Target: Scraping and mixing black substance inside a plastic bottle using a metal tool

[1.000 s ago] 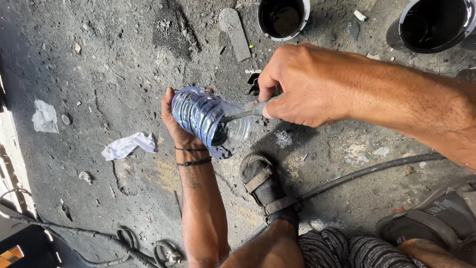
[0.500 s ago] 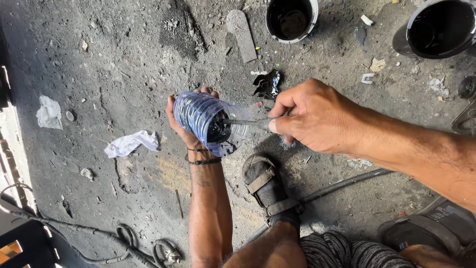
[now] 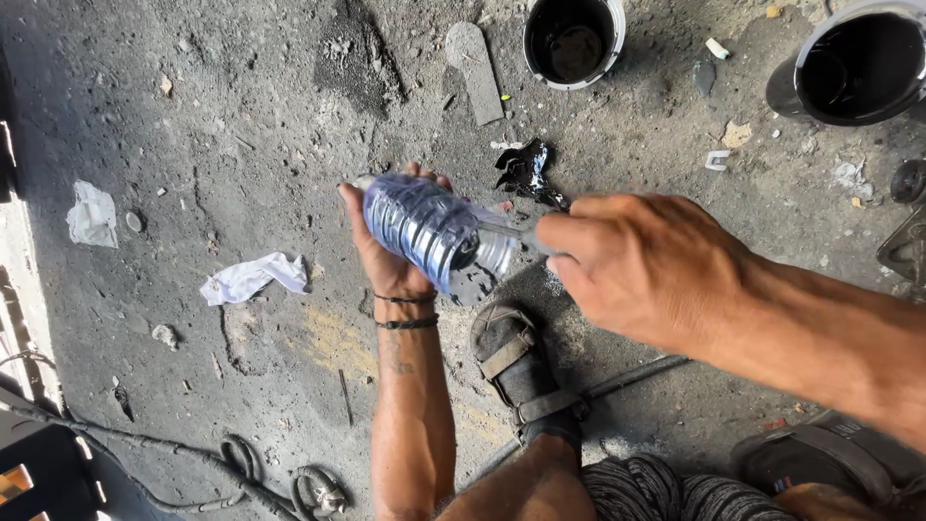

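Observation:
My left hand [image 3: 386,256] grips a clear ribbed plastic bottle [image 3: 424,230] held on its side above a dirty concrete floor. My right hand [image 3: 641,265] pinches a thin metal blade or tool [image 3: 516,236] whose tip is pushed into the bottle's wall near its wider end. Two dark bracelets circle my left wrist. My sandalled foot [image 3: 516,371] rests on the floor just below the bottle.
Two black buckets stand at the top, one centre [image 3: 574,39] and one right [image 3: 858,63]. Crumpled white rags [image 3: 253,277] lie left. A crumpled black scrap [image 3: 526,172] lies beyond the bottle. Cables [image 3: 193,463] coil at the lower left. A hose [image 3: 637,371] runs past my foot.
My right hand has shifted right and lower, drawing the tool along the bottle. The left hand has turned the bottle slightly, its open cut end now facing me more.

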